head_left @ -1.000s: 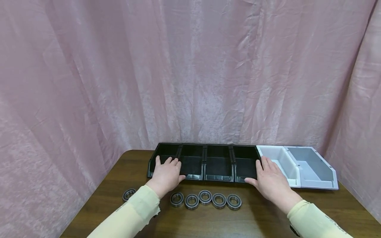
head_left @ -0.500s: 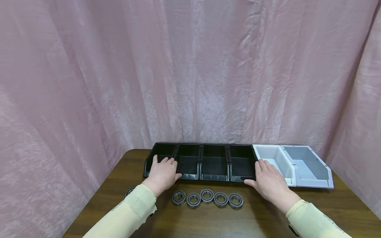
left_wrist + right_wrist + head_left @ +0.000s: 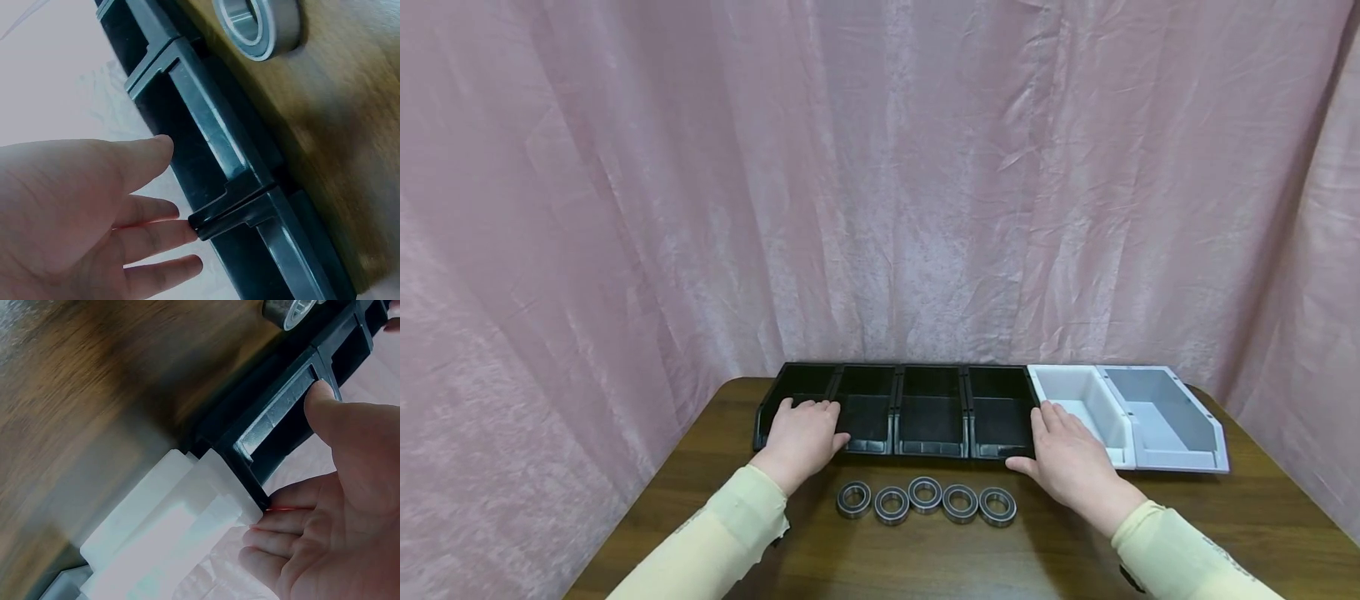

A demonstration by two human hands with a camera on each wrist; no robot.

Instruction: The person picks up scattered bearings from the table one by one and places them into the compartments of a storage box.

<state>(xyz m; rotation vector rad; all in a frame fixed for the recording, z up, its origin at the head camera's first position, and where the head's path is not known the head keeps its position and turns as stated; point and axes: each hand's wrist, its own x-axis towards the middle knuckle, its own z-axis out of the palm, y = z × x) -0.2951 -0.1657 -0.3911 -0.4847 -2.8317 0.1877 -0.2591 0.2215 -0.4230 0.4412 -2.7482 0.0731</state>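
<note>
A row of black storage bins stands at the back of the table, joined at the right by a white bin and a light grey bin. My left hand lies over the leftmost black bin, fingers fairly straight; in the left wrist view its fingertips reach a divider between two bins. My right hand rests where black and white bins meet. Its thumb touches the black bin's front part in the right wrist view, the other fingers extended by the white bin. Several ball bearings lie flat before the bins.
The brown wooden table extends in front of the bins and bearings. A pink curtain hangs right behind the row and around both sides.
The whole bin row has slid left, with both hands moving along with it. A lone bearing at the left has gone out of sight behind my left sleeve.
</note>
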